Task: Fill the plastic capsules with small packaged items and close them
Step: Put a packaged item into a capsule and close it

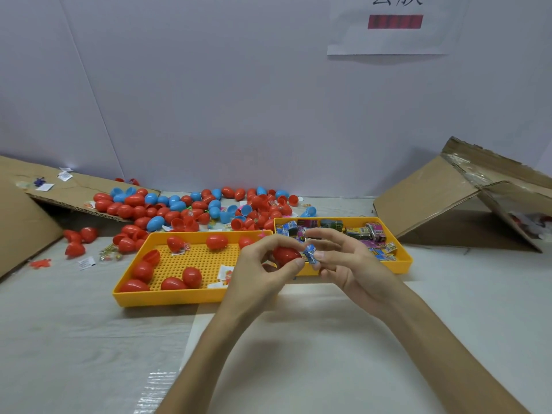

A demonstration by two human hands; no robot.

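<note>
My left hand (263, 264) grips a red capsule half (285, 254) above the gap between two yellow trays. My right hand (343, 258) pinches a small blue packaged item (310, 253) right at the capsule's open end. The left yellow tray (167, 295) holds several red capsules (191, 276) and a few small packets. The right yellow tray (400, 258) holds several small packaged items (358, 233).
A heap of red and blue capsules (194, 209) lies behind the trays by the white wall. Cardboard flaps (448, 198) stand at the right and at the left (24, 219). Loose capsules (79, 239) and packets lie left of the trays.
</note>
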